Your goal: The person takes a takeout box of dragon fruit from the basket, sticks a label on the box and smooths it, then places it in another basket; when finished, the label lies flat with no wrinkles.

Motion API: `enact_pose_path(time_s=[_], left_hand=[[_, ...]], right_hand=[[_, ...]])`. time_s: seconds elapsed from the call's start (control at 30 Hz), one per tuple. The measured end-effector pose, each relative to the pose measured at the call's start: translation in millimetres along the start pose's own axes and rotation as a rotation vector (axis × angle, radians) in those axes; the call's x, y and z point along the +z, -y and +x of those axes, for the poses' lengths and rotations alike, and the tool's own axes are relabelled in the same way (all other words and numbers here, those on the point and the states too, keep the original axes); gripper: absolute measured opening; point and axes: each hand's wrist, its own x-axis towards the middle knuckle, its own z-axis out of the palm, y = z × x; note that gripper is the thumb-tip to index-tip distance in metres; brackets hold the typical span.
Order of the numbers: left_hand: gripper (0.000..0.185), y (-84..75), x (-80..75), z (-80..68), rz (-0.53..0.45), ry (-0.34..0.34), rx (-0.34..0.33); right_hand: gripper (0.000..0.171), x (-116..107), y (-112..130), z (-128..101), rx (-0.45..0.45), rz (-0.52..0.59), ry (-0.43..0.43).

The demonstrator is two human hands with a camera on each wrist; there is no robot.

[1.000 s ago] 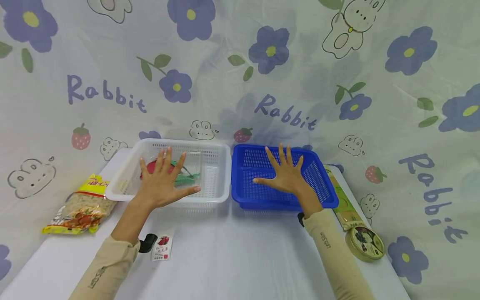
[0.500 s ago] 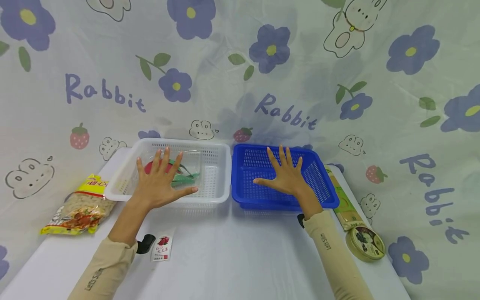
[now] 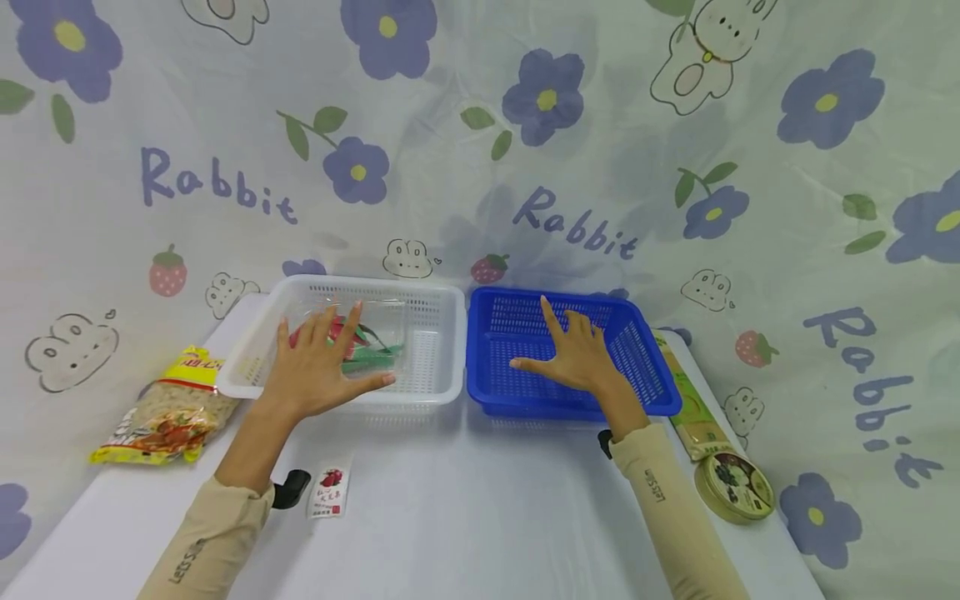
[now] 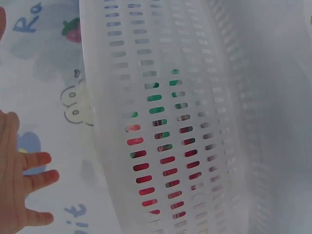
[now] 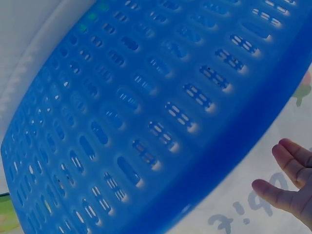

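My left hand [image 3: 311, 371] hovers over the near left part of a white slotted basket [image 3: 433, 387], its fingers spread and slightly bent. A clear plastic box [image 3: 392, 321] with red and green showing in it lies in that basket, partly hidden by the hand. My right hand [image 3: 577, 354] is held above a blue slotted basket [image 3: 498, 404], thumb and index finger wide apart, the other fingers a little bent. Neither hand holds anything. In the left wrist view, the left hand [image 4: 19, 180] appears beyond the white basket's wall; the right wrist view shows the right fingers [image 5: 287, 197] past the blue rim.
A yellow-ended food bag [image 3: 172, 408] lies left of the white basket. A small white packet [image 3: 328, 492] with red fruit print lies near the left wrist. On the right are a long green-and-yellow pack [image 3: 690, 408] and a round gold-sided tin [image 3: 735, 487]. A printed curtain [image 3: 450, 167] hangs behind.
The fingers of both hands, spread straight before, are now somewhat more bent. The head view has shifted slightly. The baskets and packages stay in place.
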Motion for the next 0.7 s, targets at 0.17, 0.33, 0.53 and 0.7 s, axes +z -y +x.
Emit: enact_pose_path(time_s=[0.17, 0.33, 0.53, 0.7], left_hand=[[0.118, 1.3, -0.7, -4.2, 0.011, -0.035, -0.004], [0.118, 4.1, -2.2, -9.0, 0.024, -0.038, -0.019], [0.119, 7.8, -2.3, -15.2, 0.027, -0.021, -0.037], [0.120, 11.5, -1.9, -21.1, 0.041, -0.016, -0.057]], right_hand=[[0.119, 3, 1, 0, -0.009, 0.001, -0.009], [0.120, 6, 4, 1, -0.016, -0.007, -0.005], [0.120, 10, 10, 2, -0.023, -0.010, 0.004], [0.121, 12, 16, 5, -0.033, -0.014, 0.007]])
